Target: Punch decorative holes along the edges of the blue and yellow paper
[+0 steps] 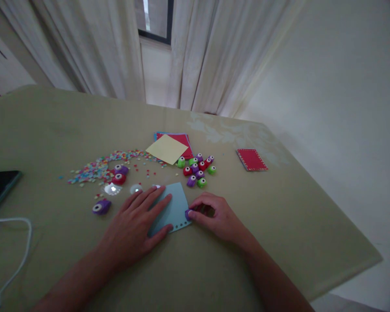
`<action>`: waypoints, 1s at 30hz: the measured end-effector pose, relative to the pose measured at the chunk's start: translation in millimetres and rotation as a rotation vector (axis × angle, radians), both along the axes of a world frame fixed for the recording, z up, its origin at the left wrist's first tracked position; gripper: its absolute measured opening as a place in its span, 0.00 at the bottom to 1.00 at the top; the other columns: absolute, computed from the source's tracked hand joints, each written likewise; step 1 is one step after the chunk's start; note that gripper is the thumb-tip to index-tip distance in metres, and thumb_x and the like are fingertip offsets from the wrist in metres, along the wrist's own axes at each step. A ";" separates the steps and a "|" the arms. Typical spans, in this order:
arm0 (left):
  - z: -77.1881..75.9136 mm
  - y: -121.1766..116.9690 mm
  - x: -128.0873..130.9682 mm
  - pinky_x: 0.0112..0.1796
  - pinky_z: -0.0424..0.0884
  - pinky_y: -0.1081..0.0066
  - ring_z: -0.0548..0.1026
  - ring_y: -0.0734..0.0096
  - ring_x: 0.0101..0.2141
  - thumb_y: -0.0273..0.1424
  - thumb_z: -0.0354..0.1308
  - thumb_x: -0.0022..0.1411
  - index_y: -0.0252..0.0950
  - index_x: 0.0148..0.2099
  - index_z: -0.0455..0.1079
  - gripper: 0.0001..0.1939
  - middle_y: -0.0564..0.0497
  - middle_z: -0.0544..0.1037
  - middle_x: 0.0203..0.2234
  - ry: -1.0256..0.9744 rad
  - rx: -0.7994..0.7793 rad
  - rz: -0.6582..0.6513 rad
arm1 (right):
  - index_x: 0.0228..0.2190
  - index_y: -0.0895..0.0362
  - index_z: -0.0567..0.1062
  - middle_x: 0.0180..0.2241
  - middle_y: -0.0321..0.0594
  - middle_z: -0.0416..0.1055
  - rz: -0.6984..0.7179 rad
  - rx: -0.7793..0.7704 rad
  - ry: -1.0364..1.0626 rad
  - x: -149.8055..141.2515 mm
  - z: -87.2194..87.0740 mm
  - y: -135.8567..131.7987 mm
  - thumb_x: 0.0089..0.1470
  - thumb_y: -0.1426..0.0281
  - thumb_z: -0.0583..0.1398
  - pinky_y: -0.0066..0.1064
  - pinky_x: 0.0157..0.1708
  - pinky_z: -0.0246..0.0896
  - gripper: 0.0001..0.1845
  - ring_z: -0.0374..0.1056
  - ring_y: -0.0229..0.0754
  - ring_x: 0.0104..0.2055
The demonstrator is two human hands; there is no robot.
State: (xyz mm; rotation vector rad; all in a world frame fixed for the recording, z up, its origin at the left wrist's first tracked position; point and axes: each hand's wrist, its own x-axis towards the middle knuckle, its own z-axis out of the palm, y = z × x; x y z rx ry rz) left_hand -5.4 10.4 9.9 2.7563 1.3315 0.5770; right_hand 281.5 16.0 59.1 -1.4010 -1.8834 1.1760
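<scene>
A light blue sheet of paper (177, 201) lies on the table with a row of small punched star shapes along its near edge. My left hand (136, 221) rests flat on it, fingers spread, covering its left part. At the paper's near right corner, my right hand (214, 214) pinches a small purple craft punch (188, 214) between thumb and fingers; the punch meets the paper's edge. Beyond the paper sits a cluster of small red, green and purple craft punches (199, 169) with eye-like tops. A larger purple punch (102, 207) lies left of my left hand.
Colourful paper confetti (99, 169) spreads at the left, by a red punch (118, 178) and clear round discs (112, 189). Behind are a yellow sheet (167, 149) on red sheets and, farther right, a red stack (251, 160). A dark device (0, 188) and white cable (27, 238) lie far left.
</scene>
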 end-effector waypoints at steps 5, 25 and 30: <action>-2.2 -0.7 0.2 0.67 0.61 0.47 0.67 0.48 0.70 0.51 0.55 0.77 0.46 0.76 0.64 0.32 0.46 0.64 0.76 -0.010 -0.008 0.002 | 0.41 0.55 0.87 0.37 0.38 0.79 -0.015 -0.007 0.002 -1.0 -0.4 -0.7 0.63 0.61 0.72 0.29 0.35 0.65 0.10 0.73 0.40 0.36; -4.2 -0.2 0.0 0.68 0.61 0.46 0.66 0.47 0.71 0.52 0.54 0.77 0.46 0.77 0.64 0.33 0.46 0.63 0.76 -0.004 -0.038 0.008 | 0.38 0.57 0.83 0.33 0.39 0.80 -0.102 -0.195 0.069 8.8 -0.4 8.4 0.58 0.52 0.73 0.30 0.33 0.64 0.20 0.72 0.41 0.33; -5.5 0.9 1.2 0.68 0.61 0.47 0.67 0.47 0.71 0.52 0.55 0.76 0.45 0.76 0.66 0.33 0.45 0.65 0.75 -0.010 -0.036 0.004 | 0.30 0.57 0.77 0.24 0.34 0.73 -0.006 -0.422 -0.022 11.9 5.4 22.9 0.50 0.42 0.74 0.29 0.24 0.60 0.30 0.67 0.38 0.24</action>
